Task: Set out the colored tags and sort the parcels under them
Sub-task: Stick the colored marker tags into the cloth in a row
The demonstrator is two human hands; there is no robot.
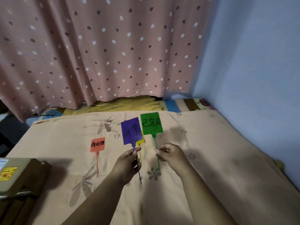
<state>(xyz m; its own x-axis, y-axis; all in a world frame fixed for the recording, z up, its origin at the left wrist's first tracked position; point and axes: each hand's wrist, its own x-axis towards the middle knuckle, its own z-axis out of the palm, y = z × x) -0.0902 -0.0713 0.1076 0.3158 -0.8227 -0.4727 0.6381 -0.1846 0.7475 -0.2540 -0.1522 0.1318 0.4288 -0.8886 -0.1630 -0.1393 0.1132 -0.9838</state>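
Note:
My left hand (128,163) pinches the stem of a purple tag (131,131) and holds it upright above the bed. My right hand (170,154) pinches the stem of a green tag (151,123), also raised. A yellow tag (140,142) lies mostly hidden behind the purple one. An orange tag (97,144) lies flat on the sheet to the left, its tail pointing toward me. Each visible tag bears handwritten black characters. Brown cardboard parcels (17,174) sit at the left edge.
The peach floral sheet (211,151) covers the bed. A pink dotted curtain (103,51) hangs behind it and a blue wall (253,62) runs along the right side. A striped mat (178,105) shows at the bed's far end.

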